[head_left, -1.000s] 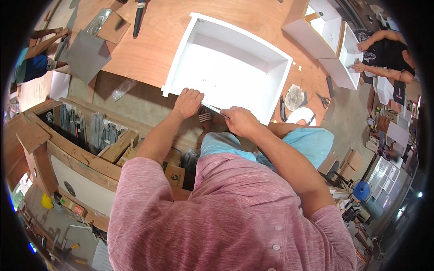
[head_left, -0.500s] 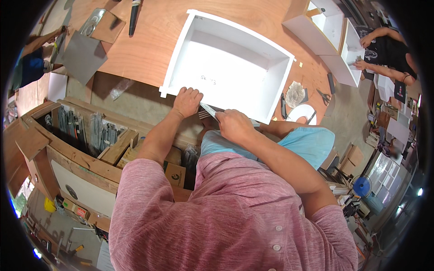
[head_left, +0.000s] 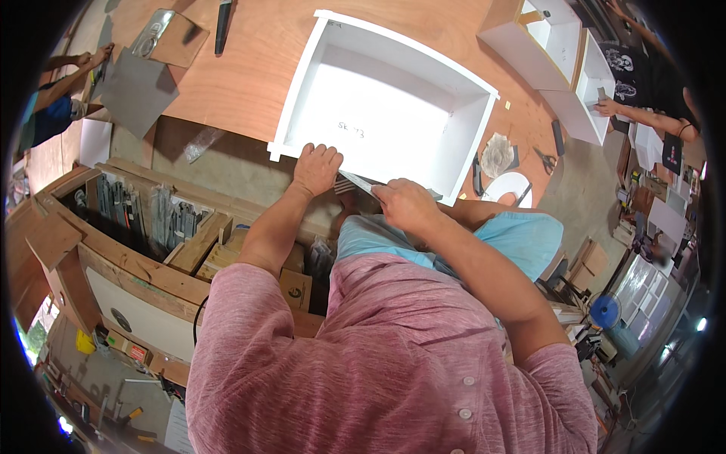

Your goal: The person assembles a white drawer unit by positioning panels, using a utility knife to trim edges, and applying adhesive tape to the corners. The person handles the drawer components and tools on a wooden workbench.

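Note:
A shallow white open box (head_left: 378, 113), with handwriting on its floor, lies on the wooden tabletop in front of me. My left hand (head_left: 316, 169) is closed over its near rim, close to the near left corner, fingers curled. In my right hand (head_left: 404, 203) is a narrow, pale flat strip (head_left: 355, 180), gripped at its right end. It slants along the near rim, its other end beside my left fingers; its exact kind is unclear. Small white tabs stick out at several box corners.
The wooden tabletop (head_left: 253, 76) also bears scissors (head_left: 544, 160), a white disc (head_left: 508, 187), a dark-handled tool (head_left: 223, 29) and a grey sheet (head_left: 138, 98). White cabinet boxes (head_left: 529, 47) stand right, beside another person's hand (head_left: 607, 107). A wooden rack (head_left: 140, 212) is at left.
My right hand has shifted slightly right, and more of the strip shows between my hands. The left hand stays at the rim. The person at right has moved an arm.

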`<action>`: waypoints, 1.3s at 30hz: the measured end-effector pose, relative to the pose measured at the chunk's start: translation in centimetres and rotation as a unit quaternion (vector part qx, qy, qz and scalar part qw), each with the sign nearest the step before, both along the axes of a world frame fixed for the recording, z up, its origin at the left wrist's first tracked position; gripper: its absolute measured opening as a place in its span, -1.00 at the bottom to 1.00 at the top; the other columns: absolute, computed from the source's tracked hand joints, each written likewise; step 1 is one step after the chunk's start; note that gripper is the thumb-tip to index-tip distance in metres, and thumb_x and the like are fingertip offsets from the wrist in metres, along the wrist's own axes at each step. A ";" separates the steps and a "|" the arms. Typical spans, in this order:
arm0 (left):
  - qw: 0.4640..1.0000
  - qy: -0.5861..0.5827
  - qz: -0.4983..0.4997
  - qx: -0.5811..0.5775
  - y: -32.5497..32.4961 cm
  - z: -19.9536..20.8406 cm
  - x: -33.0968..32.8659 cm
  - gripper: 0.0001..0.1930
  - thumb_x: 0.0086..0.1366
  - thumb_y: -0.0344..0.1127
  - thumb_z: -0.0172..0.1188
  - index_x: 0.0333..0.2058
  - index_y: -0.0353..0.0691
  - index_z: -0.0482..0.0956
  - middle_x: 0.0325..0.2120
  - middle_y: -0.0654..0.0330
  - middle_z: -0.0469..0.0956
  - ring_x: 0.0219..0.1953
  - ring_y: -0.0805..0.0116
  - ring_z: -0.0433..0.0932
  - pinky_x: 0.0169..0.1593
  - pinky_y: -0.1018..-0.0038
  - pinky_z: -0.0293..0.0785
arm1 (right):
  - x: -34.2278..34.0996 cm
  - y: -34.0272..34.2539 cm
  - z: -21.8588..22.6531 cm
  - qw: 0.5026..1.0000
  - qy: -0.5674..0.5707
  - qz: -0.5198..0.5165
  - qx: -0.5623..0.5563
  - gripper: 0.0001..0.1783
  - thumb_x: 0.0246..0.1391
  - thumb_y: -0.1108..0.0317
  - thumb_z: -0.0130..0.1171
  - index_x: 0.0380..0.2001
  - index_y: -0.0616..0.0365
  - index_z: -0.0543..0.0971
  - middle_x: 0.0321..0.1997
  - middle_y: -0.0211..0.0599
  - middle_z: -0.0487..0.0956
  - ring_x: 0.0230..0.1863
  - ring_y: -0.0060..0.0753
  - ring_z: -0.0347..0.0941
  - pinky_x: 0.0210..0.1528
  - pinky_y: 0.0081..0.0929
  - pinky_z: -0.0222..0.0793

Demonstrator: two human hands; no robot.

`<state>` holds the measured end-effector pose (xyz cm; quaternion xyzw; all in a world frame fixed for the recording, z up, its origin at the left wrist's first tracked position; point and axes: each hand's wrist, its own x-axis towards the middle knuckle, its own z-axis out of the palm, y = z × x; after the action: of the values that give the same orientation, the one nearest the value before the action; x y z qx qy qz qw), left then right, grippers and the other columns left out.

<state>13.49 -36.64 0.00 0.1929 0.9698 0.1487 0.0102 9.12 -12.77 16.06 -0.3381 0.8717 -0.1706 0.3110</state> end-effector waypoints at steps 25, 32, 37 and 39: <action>0.997 -0.066 -0.005 -0.032 0.1 2.9 0.1 -0.58 0.09 -0.13 0.41 -0.07 -0.02 0.54 -0.21 0.25 0.51 -0.05 0.27 0.50 0.15 0.12 0.29 | 0.1 4.2 -3.1 0.998 0.001 0.008 -0.063 -0.68 0.16 0.30 0.17 -0.03 -0.02 0.71 -0.35 -0.15 0.63 -0.22 -0.02 0.60 -0.15 -0.09 0.54; 0.998 -0.057 0.000 0.020 1.7 2.1 0.6 -0.48 0.12 -0.08 0.41 0.05 -0.06 0.56 -0.04 0.26 0.56 0.03 0.30 0.50 0.23 0.15 0.26 | -0.6 4.7 -1.5 0.999 -0.008 0.025 -0.025 -0.68 0.14 0.32 0.16 -0.05 0.05 0.71 -0.34 -0.10 0.64 -0.22 0.01 0.60 -0.13 -0.09 0.54; 0.997 -0.065 -0.005 0.030 1.6 1.5 0.7 -0.44 0.10 -0.16 0.40 0.09 -0.09 0.53 -0.03 0.26 0.56 0.04 0.30 0.50 0.22 0.19 0.27 | -0.2 4.3 -0.5 0.999 -0.001 0.018 -0.027 -0.70 0.12 0.35 0.15 -0.09 0.08 0.70 -0.32 -0.07 0.65 -0.22 0.02 0.60 -0.13 -0.07 0.53; 0.997 -0.070 -0.012 0.030 1.5 1.3 0.7 -0.41 0.06 -0.20 0.40 0.11 -0.10 0.52 -0.01 0.24 0.56 0.05 0.28 0.50 0.22 0.19 0.27 | -0.4 3.8 0.0 1.000 -0.009 0.020 -0.013 -0.71 0.12 0.36 0.15 -0.11 0.08 0.69 -0.34 -0.07 0.64 -0.22 0.01 0.60 -0.13 -0.06 0.53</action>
<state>14.18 -35.14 1.34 0.1935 0.9595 0.1911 0.0736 8.73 -8.96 16.04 -0.3576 0.8596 -0.1786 0.3182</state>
